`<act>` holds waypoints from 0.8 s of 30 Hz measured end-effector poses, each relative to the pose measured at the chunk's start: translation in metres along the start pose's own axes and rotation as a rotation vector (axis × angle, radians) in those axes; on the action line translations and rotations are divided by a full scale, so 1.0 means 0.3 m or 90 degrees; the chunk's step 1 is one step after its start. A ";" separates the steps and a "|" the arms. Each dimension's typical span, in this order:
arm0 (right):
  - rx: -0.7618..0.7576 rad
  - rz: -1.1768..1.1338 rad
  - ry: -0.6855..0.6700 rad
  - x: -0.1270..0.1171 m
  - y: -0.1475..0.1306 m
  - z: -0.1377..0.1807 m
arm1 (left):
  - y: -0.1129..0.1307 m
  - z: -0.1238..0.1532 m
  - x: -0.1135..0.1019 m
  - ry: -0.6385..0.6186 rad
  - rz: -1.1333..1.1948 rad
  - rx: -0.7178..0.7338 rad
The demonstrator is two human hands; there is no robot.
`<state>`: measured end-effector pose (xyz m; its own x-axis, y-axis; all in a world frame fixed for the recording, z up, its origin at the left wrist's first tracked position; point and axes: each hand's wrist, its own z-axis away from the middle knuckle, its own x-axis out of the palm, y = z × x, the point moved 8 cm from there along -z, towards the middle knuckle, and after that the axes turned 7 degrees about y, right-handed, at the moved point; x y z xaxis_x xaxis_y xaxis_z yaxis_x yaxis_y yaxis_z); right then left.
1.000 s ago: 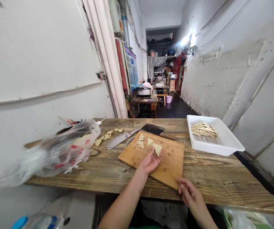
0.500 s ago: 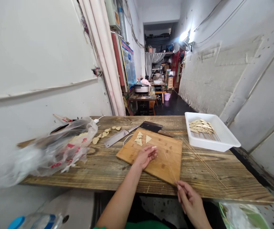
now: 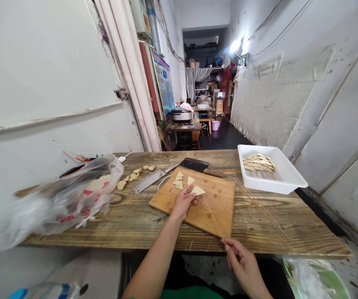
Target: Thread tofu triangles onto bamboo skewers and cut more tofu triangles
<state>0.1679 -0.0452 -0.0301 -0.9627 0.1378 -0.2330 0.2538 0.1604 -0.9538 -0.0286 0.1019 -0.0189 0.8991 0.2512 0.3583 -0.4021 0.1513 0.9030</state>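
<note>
Skewer (image 3: pixel 212 216) swung leftward over board (image 3: pixel 224 201), pinched in right hand (image 3: pixel 242 261), its long axis aimed at triangle (image 3: pixel 198 190) pinched by left hand (image 3: pixel 183 202).

L hand (image 3: pixel 183 202) fwd, R hand (image 3: pixel 240 256) nearer, both pinching

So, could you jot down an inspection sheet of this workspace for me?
Surface: wooden table, cutting board lying askew on it.
Work items: pale triangles on the board; loose sticks to its right; white tray holding pieces on sticks.
Clutter: plastic bag and rounded slices at left; silver cleaver left of the board, dark cleaver beyond it.
Grip: left hand holds one triangle; right hand pinches a thin stick, tip near that triangle, contact unclear.
Cables: white plug with cord by the bag; wires on the right wall.
Surroundings: lit lamp and fan on that wall, purple bucket on the floor.
</note>
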 end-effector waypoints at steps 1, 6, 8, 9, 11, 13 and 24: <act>-0.018 0.015 0.008 -0.003 -0.009 -0.001 | -0.007 0.005 0.004 -0.012 0.046 -0.042; -0.085 0.072 0.020 -0.002 -0.045 -0.006 | -0.034 0.014 0.009 -0.027 0.166 -0.158; -0.102 0.099 0.021 0.001 -0.052 -0.008 | -0.041 0.008 0.000 -0.005 0.173 -0.165; -0.109 0.112 0.020 0.003 -0.054 -0.009 | -0.048 0.006 -0.005 0.007 0.174 -0.175; -0.120 0.134 0.010 0.011 -0.054 -0.010 | -0.060 0.004 -0.012 0.022 0.173 -0.194; -0.125 0.152 -0.002 0.020 -0.050 -0.009 | -0.064 0.003 -0.013 0.023 0.173 -0.200; -0.111 0.177 -0.031 0.050 -0.060 -0.035 | -0.069 0.003 -0.012 0.019 0.163 -0.205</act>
<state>0.1497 -0.0358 -0.0144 -0.8565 0.1534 -0.4927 0.5158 0.2880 -0.8069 -0.0233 0.0970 -0.0385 0.7601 0.3457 0.5503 -0.6493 0.3708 0.6640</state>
